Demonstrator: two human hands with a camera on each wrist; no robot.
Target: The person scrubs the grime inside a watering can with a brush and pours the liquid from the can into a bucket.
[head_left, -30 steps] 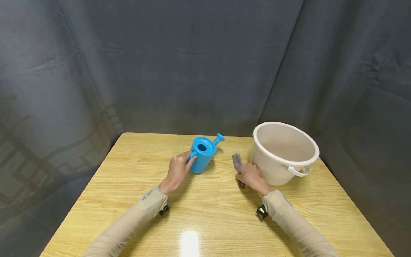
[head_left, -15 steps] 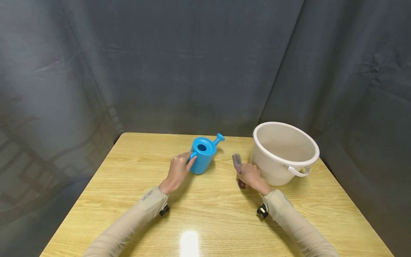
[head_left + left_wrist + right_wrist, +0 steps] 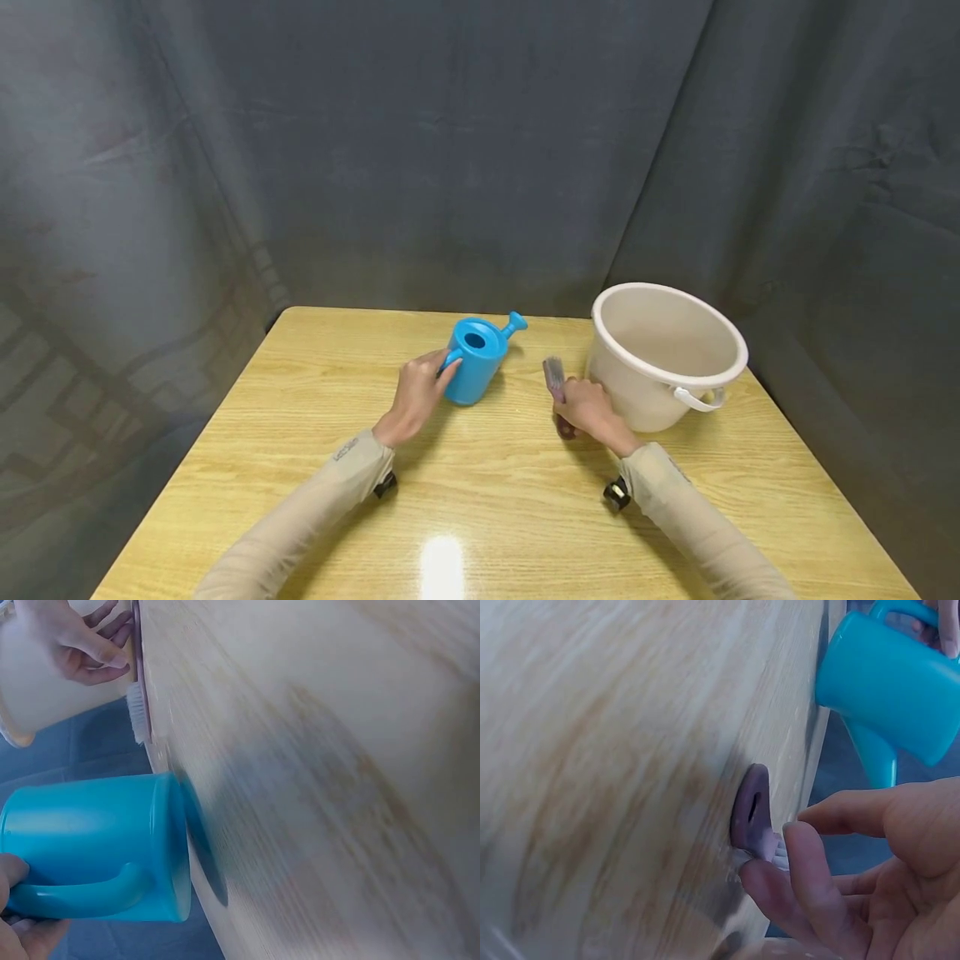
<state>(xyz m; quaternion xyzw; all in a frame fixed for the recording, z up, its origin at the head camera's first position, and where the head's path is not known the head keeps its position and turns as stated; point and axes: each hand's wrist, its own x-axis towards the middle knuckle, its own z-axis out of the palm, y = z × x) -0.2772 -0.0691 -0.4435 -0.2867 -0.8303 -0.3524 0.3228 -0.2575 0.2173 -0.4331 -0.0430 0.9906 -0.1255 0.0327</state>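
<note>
My left hand (image 3: 415,394) holds a blue watering can (image 3: 476,367) by the upper part of its handle (image 3: 82,896). The can's sprinkler spout points to the back right; cannot tell whether its whole base rests on the table. My right hand (image 3: 590,407) hovers low over a brush (image 3: 556,379) with grey bristles and a dark purplish handle (image 3: 754,802), which lies on the table. The right fingers (image 3: 821,881) are bent loosely, close to the handle, and do not visibly close round it. Part of the handle is hidden behind them.
A large off-white bucket (image 3: 637,404) with a white carrying handle (image 3: 699,403) stands just right of my right hand. The wood-grain table (image 3: 495,500) reaches a dark grey curtain (image 3: 450,167) at the back and sides.
</note>
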